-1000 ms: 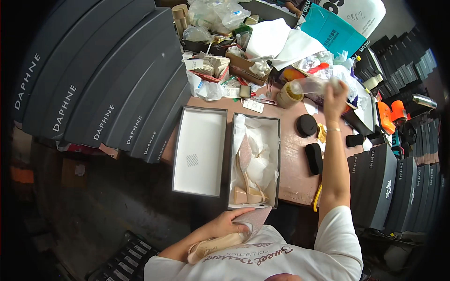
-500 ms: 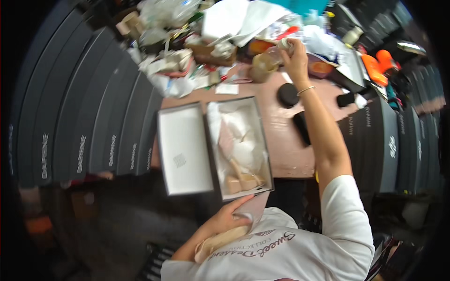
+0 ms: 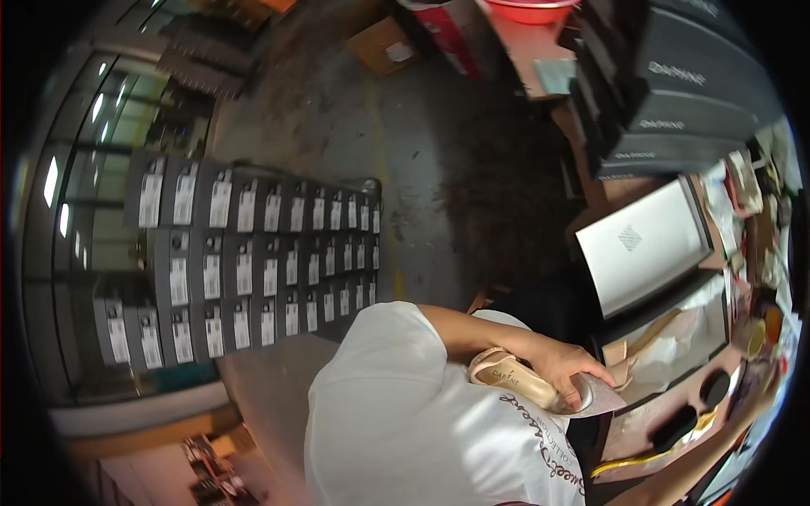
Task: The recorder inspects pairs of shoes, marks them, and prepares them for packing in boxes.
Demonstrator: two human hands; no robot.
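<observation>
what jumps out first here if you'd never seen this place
The left hand presses a beige shoe against the white shirt, low in the middle. To the right an open shoe box lined with paper lies beside its white-lined lid. On the left stands a big stack of dark, white-labelled shoe boxes.

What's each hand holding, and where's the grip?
Left hand: beige shoe, grip around its front end. Right hand: mostly out of view, cannot tell.

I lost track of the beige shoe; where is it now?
In the head view, the beige shoe sits lower centre, gripped in the left hand against the white shirt, just left of the open shoebox.
</observation>
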